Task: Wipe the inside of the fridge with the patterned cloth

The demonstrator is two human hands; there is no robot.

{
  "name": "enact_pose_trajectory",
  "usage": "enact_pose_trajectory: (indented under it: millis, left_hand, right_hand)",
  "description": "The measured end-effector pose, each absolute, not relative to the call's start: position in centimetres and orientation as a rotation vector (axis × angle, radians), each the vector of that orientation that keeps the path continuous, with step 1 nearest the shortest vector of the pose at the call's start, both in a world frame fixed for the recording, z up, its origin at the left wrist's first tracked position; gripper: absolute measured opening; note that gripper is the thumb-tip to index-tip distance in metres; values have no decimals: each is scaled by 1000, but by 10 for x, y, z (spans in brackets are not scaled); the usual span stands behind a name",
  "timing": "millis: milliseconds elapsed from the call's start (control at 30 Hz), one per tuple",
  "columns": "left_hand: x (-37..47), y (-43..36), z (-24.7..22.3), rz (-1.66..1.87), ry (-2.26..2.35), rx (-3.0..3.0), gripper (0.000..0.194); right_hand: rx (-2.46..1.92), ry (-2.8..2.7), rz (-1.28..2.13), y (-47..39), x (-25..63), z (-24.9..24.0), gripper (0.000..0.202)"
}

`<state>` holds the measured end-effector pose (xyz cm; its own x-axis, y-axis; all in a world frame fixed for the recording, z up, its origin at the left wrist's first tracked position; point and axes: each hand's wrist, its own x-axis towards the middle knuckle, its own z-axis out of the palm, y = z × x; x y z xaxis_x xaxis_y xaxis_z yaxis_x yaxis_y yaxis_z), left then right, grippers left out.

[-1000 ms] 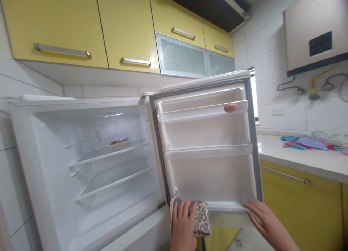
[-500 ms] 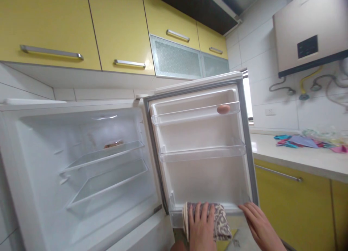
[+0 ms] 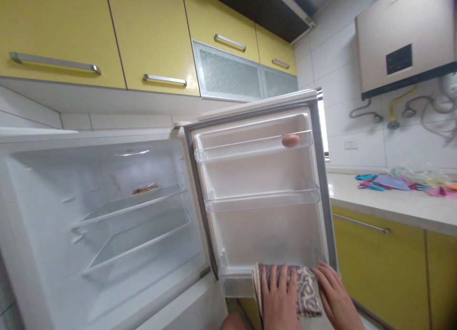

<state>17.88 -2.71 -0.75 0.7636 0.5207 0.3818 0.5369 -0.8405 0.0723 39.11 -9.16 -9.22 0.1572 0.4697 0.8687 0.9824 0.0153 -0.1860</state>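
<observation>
A folded patterned cloth (image 3: 310,292) lies against the lowest clear shelf (image 3: 236,287) of the open fridge door (image 3: 264,235). My left hand (image 3: 280,292) presses flat on the cloth with its fingers spread. Beside it, my right hand (image 3: 333,292) rests at the door's lower right corner, fingertips at the cloth's right edge; its fingers are stretched out and hold nothing. An egg (image 3: 290,140) sits in the top door shelf. Inside the fridge, a small brown packaged item (image 3: 145,188) rests on the upper glass shelf (image 3: 128,205).
Yellow wall cabinets (image 3: 153,39) hang above the fridge. On the right, colourful cloths (image 3: 389,181) and clear plastic lie on the white counter (image 3: 396,204). A water heater (image 3: 407,39) is mounted on the wall over it.
My left hand and the cloth have moved right along the lowest door shelf, closer to my right hand. The view has shifted slightly.
</observation>
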Motion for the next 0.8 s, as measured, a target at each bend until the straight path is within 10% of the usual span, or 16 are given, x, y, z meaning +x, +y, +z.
enact_pose_trajectory:
  millis: [800]
  left_hand:
    - [44, 30, 9, -700, -746, -2279, 95]
  right_hand:
    - [-1645, -1412, -781, -99, 383, -79, 32]
